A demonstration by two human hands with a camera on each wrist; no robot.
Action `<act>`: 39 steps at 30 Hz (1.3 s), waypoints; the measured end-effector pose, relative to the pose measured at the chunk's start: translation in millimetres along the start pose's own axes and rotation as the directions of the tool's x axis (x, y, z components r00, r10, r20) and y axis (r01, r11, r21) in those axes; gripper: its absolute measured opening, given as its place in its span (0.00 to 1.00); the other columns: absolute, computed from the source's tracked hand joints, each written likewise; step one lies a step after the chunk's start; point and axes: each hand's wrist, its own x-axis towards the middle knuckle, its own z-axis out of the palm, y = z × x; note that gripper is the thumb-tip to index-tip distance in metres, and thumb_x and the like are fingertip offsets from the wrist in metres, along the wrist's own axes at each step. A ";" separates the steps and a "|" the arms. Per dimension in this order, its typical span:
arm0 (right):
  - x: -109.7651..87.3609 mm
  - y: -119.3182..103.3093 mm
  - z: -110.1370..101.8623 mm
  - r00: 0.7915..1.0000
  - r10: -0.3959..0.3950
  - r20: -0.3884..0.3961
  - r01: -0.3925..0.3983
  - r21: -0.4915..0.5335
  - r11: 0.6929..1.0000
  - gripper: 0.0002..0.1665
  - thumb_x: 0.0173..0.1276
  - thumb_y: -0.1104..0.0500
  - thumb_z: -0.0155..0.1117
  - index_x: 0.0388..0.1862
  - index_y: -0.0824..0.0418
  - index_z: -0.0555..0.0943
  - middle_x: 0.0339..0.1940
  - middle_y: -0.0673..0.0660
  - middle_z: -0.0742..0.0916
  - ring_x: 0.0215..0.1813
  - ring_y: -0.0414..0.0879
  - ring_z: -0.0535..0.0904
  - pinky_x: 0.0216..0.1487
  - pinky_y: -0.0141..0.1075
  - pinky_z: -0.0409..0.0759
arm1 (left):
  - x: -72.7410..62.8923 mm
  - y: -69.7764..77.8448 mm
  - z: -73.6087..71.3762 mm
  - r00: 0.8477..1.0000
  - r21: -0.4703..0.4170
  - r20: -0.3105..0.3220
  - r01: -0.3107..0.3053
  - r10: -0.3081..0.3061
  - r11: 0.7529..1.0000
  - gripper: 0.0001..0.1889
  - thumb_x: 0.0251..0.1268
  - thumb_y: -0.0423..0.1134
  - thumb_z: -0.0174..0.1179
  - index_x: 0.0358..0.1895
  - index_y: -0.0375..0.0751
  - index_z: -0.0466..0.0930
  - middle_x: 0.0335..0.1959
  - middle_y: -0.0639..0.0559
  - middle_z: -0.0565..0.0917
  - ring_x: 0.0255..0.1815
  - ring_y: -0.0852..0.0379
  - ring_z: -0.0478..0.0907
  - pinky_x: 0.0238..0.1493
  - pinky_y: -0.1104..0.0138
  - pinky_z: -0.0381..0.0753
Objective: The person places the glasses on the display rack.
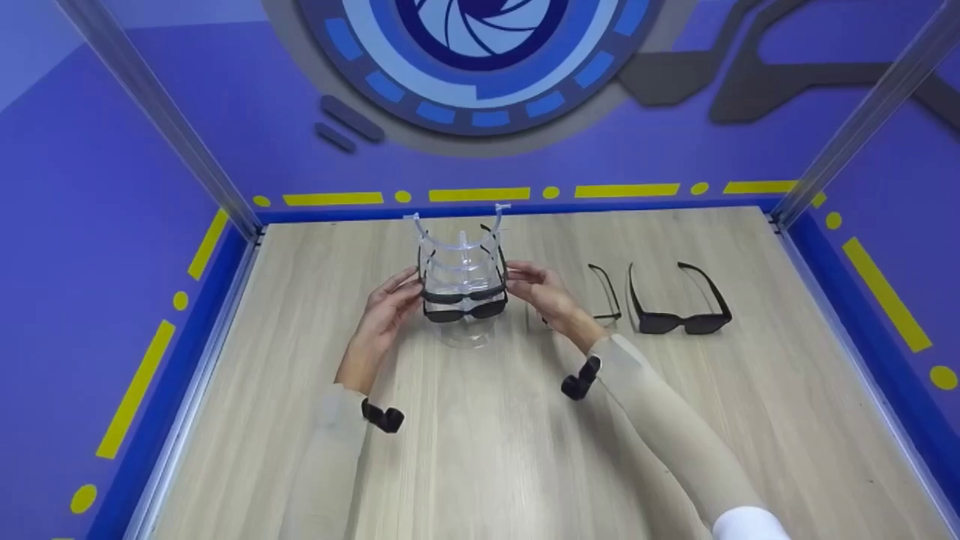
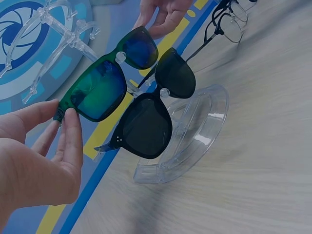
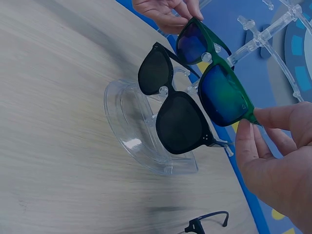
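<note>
A clear plastic display stand (image 1: pixel 463 268) holds two pairs of sunglasses, one above the other. The upper pair, green-framed sunglasses (image 2: pixel 99 90) with mirrored blue-green lenses, sits across a tier of the stand. My left hand (image 1: pixel 384 311) pinches its left hinge corner between thumb and fingers. At the opposite corner, my right hand (image 3: pixel 278 151) pinches the frame in the same way. Just below are black sunglasses (image 3: pixel 181 123) with dark lenses, on the lowest tier; neither hand touches them. Above the green pair, the upper tiers carry no glasses.
To the right lie thin-framed eyeglasses (image 1: pixel 611 296), partly hidden behind my right hand, and thick black sunglasses (image 1: pixel 684 322) with temples spread. The wooden tabletop (image 1: pixel 480 450) is bounded by blue panels (image 1: pixel 187 172) at the back and sides.
</note>
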 end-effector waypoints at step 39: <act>-43.8 3.6 -56.7 0.985 0.072 0.158 -0.050 -0.140 0.989 0.32 0.76 0.70 0.54 0.77 0.71 0.63 0.69 0.68 0.78 0.61 0.46 0.83 0.71 0.44 0.78 | -43.1 4.2 -35.9 0.997 0.365 0.080 -0.017 -0.013 0.931 0.24 0.74 0.37 0.62 0.70 0.38 0.74 0.51 0.54 0.88 0.49 0.58 0.85 0.51 0.68 0.86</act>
